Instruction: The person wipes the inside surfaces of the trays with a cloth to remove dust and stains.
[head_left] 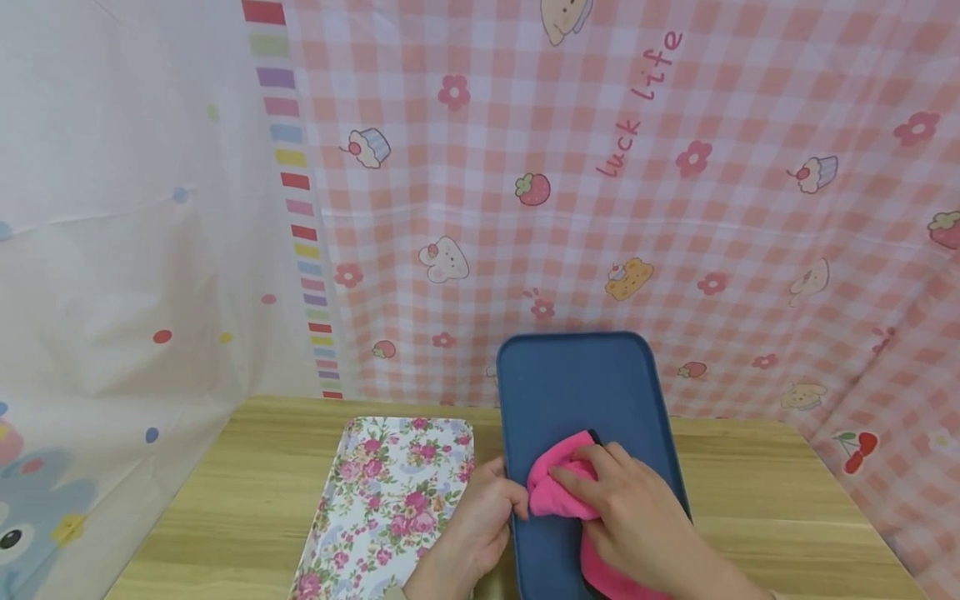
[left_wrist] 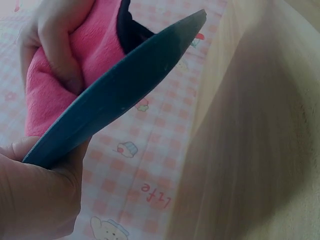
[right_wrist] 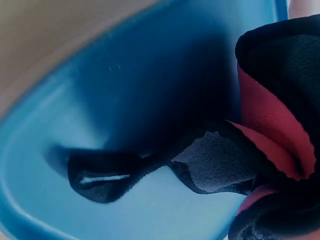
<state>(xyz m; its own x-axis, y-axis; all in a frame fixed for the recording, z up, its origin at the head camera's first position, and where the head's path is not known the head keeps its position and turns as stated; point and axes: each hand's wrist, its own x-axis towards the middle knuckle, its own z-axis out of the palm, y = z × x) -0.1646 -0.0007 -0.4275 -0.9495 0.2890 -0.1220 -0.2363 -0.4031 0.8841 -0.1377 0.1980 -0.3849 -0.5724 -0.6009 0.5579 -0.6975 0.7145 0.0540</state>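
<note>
A blue rectangular tray (head_left: 577,375) is held tilted up above the wooden table. My left hand (head_left: 483,512) grips its left edge, thumb on the inner face and fingers curled behind, as the left wrist view also shows. My right hand (head_left: 637,508) holds a bunched pink cloth (head_left: 558,479) with black edging against the tray's inner face. Part of the cloth hangs down below that hand. In the right wrist view a loose dark fold of the cloth (right_wrist: 215,162) trails over the tray's surface (right_wrist: 130,95); the right fingers are hidden there.
A white tray with a pink floral pattern (head_left: 390,500) lies on the wooden table (head_left: 765,500) left of the blue one. Behind stands a pink checked curtain (head_left: 480,217), with a pale dotted curtain (head_left: 135,250) at the left.
</note>
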